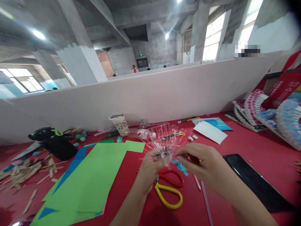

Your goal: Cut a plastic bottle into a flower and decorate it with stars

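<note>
My left hand point(152, 164) is closed round the neck of a clear plastic bottle piece point(166, 141), whose wall is cut into many thin strips that fan outward. Just right of the neck, my right hand point(199, 158) has thumb and fingers pinched together by the strips; what lies between the fingertips is too small to make out. Beneath both hands lie scissors point(170, 191) with one red and one yellow handle. Several blue star cutouts point(181, 167) rest on the red table below the bottle piece, partly behind my right hand.
Green paper sheets point(94, 172) cover the left of the table point(127, 201), with wooden sticks point(23, 171) and a black bottle point(57, 146) beyond. A paper cup point(119, 124) stands by the white partition point(141, 97). At right are a black phone point(256, 182), white paper point(210, 131) and decorated fans point(287, 122).
</note>
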Available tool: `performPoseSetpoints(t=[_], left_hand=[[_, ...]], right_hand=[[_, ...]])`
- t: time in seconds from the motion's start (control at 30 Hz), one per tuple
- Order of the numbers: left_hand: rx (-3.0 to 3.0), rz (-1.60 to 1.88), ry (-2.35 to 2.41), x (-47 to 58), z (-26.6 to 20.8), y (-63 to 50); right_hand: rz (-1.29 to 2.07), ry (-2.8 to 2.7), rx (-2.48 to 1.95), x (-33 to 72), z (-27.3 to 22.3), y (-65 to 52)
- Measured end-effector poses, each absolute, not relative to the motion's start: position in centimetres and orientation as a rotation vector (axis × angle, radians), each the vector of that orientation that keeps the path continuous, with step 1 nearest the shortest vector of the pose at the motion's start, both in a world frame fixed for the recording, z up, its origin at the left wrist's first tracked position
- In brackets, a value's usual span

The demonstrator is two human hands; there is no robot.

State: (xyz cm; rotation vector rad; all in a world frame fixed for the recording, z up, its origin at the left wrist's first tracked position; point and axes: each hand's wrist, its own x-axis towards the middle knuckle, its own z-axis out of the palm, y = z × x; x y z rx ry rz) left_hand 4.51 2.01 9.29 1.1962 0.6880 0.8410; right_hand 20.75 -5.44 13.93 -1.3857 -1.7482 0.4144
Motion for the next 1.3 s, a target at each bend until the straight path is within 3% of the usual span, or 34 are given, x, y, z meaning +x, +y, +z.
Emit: performPoseSetpoints(t=[0.17, 0.37, 0.7, 1.3], left_hand=[[1.146, 0.825, 0.673, 4.5, 9.6, 2.0], [1.147, 0.849, 0.614, 4.2, 10.1, 2.3], [1.038, 0.87, 0.562, 3.6, 10.7, 2.0], [1.183, 0.963, 0.551, 2.1, 11.1, 2.0]], right_hand=[[0.228, -1.592, -1.263, 20.6, 14.3, -5.8], [0.304, -1.738, -1.246, 20.6, 13.7, -5.8], [-0.465, -1.841, -1.288, 18.8, 13.0, -5.1], [-0.372, -1.869, -1.156, 18.1, 12.9, -5.4]])
